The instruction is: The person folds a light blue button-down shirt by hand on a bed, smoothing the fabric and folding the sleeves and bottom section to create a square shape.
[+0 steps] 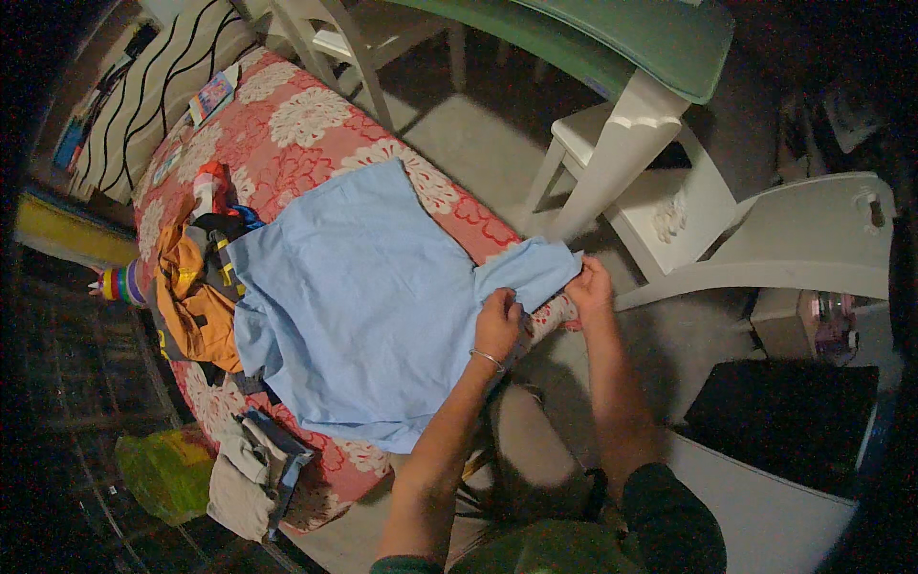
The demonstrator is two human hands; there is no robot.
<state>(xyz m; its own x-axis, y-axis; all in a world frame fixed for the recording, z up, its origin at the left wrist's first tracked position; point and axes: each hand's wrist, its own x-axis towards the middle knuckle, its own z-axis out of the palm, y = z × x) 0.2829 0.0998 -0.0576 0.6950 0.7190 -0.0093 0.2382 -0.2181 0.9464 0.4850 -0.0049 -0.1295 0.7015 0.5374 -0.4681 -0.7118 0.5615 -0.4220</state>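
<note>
A light blue shirt (pixel 351 294) lies spread over a red and cream flowered cover (pixel 315 115). Its sleeve (pixel 531 269) reaches out to the right, past the edge of the cover. My right hand (pixel 591 283) pinches the outer end of that sleeve. My left hand (pixel 500 323), with a thin bracelet at the wrist, grips the fabric near the sleeve's lower edge; its fingertips are partly hidden. Left of the shirt, and touching it, is a heap of orange, grey and black clothes (pixel 193 294).
Folded clothes (pixel 247 473) lie at the cover's near left corner, beside a green-yellow bag (pixel 161 473). A toy of stacked coloured rings (pixel 123 284) stands at far left. White chairs (pixel 674 208) and a green-topped table (pixel 645 43) stand beyond. A striped cushion (pixel 158 100) is at the back.
</note>
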